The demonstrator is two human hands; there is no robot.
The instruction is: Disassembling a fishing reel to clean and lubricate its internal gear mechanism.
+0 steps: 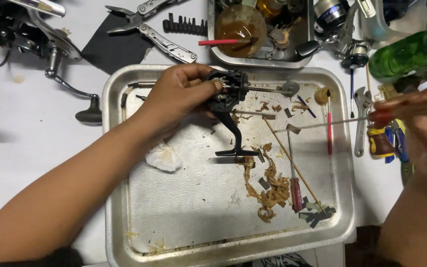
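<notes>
My left hand (176, 96) grips a black fishing reel body (227, 94) over the upper part of a metal tray (124, 198); the reel's foot (236, 152) points down toward the tray. A thin shaft with a grey end piece (288, 88) sticks out of the reel to the right. My right hand (421, 123), blurred at the right edge, holds a screwdriver with a dark red handle (401, 110); its long thin shank (322, 123) points left toward the reel and stops short of it.
In the tray lie brown grime shreds (270, 190), a crumpled tissue (164, 157), a small red screwdriver (296, 190), a red pen (329, 128) and a thin stick. Around it are a multi-tool (159, 34), a wrench (361, 123), a green bottle (411, 52), another reel (35, 34) and a parts tray (260, 32).
</notes>
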